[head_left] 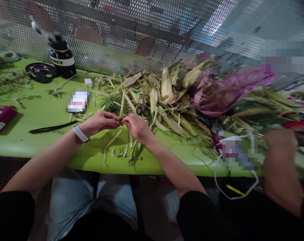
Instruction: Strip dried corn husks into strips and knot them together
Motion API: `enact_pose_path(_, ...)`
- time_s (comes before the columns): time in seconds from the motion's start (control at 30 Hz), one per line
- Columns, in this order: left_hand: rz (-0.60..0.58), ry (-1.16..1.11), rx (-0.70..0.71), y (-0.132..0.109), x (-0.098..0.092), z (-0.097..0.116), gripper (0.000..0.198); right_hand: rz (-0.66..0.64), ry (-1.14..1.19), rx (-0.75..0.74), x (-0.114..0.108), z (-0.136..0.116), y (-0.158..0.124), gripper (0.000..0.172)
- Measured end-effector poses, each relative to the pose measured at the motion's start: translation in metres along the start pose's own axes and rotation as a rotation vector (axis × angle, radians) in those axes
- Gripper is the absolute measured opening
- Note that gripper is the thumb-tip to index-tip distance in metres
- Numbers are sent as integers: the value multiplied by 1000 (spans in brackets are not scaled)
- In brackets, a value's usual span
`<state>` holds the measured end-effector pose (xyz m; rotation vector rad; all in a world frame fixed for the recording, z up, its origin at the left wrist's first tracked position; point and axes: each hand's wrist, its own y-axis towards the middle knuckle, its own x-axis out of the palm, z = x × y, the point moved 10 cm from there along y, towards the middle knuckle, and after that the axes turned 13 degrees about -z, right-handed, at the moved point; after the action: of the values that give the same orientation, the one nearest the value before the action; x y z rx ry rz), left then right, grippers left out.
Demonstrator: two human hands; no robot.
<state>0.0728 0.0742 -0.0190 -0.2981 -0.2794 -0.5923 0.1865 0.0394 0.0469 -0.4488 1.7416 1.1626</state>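
Observation:
My left hand (100,121), with a white band on its wrist, holds the lower end of a pale yellow-green corn husk strip (122,102) that stands nearly upright. Against that same end my right hand (138,128) is pinched, its fingertips touching those of the left. Just behind lie a heap of thin green strands (113,104) and dark-handled scissors (143,109). Several narrow husk strips (112,142) are scattered on the green tabletop (89,150) below my hands.
A pile of dried corn husks (172,90) and a pink plastic bag (214,93) spread to the right. Phone (78,100), black bottle (62,58) and magenta box (1,117) are on the left. A co-worker's arm (279,164) reaches in at right. Perforated metal panel (121,33) stands behind.

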Motion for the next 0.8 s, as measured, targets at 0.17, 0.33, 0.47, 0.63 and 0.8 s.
enact_pose_path(0.17, 43, 122, 78, 3, -4, 3, 25, -20, 51, 45, 3, 5, 0, 17)
enact_pose_path(0.33, 48, 119, 147, 3, -3, 7, 22, 28, 291, 188, 4, 20, -3, 16)
enact_pose_path(0.47, 41, 57, 153, 1, -1, 8, 20, 58, 746, 445, 20, 49, -12, 28)
enact_pose_path(0.63, 19, -45, 103, 2, 2, 0, 22, -150, 1014, 493, 44, 46, -10, 30)
enact_pose_path(0.8, -10, -40, 74, 5, 2, -6, 22, -146, 983, 457, 41, 44, -9, 24)
